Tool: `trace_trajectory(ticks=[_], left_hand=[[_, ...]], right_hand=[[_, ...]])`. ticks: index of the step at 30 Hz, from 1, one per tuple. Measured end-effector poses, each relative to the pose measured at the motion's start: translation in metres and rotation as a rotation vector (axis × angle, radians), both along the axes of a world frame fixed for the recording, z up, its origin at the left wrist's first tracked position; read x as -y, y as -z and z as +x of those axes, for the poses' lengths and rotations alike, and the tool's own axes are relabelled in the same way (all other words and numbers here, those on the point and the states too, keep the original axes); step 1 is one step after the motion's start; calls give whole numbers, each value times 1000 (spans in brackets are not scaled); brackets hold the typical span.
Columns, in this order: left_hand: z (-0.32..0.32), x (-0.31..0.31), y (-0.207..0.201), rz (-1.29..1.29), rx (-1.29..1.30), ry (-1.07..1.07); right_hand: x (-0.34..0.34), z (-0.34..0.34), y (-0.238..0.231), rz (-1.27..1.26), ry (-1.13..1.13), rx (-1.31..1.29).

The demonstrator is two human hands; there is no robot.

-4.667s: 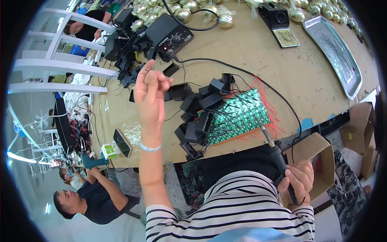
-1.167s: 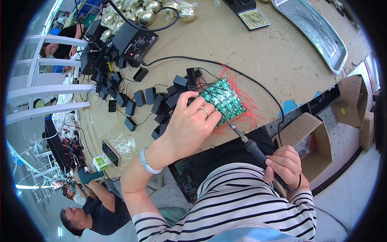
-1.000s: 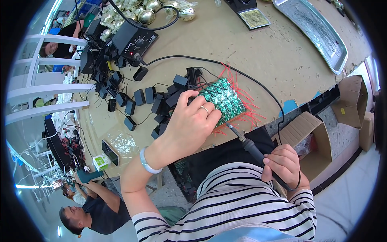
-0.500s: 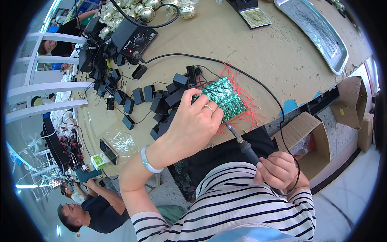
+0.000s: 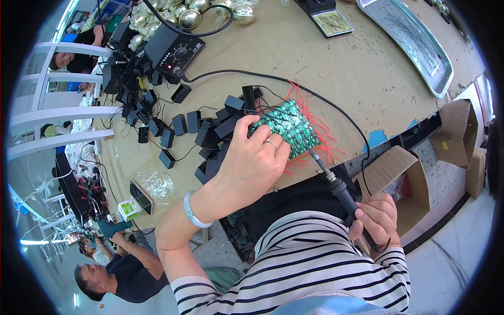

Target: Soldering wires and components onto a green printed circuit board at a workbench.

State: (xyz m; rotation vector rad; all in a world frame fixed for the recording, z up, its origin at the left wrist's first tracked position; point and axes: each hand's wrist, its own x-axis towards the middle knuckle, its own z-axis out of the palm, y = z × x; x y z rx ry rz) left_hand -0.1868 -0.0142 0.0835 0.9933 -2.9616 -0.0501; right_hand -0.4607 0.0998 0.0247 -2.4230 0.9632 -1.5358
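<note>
A panel of green circuit boards lies near the table's front edge, with thin red wires fanning out along its sides. My left hand reaches over the panel's left part, fingers curled and pressed together at the boards; whatever they pinch is hidden. In my right hand is a soldering iron, gripped by its dark handle. Its tip points up and left, close to the panel's lower right edge; contact cannot be made out. Black rectangular cases with black leads crowd the panel's left side.
A soldering station stands at the back left, its black cable crossing the table. Metallic balls lie behind it. Far right are a tip-cleaning holder and a metal tray. A cardboard box sits below the right edge. Co-workers are at left.
My right hand has moved right with the soldering iron, its tip shifting right and slightly up along the panel's edge. My left hand has stayed almost in place.
</note>
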Motion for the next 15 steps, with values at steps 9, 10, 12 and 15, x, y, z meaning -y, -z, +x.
trace_trajectory(ticks=[9,10,12,15], left_hand=[[32,12,-21,-30,-449,-339],[48,19,-19,-137,-469,-477],[94,32,-18,-202,-374,-664],[129,42,4,35,-400,-723]], right_hand=[[-13,-1,-3,111,150,-12],[-13,-1,-4,123,161,-14],[-12,-4,-3,107,148,4],[-6,1,-3,111,155,6]])
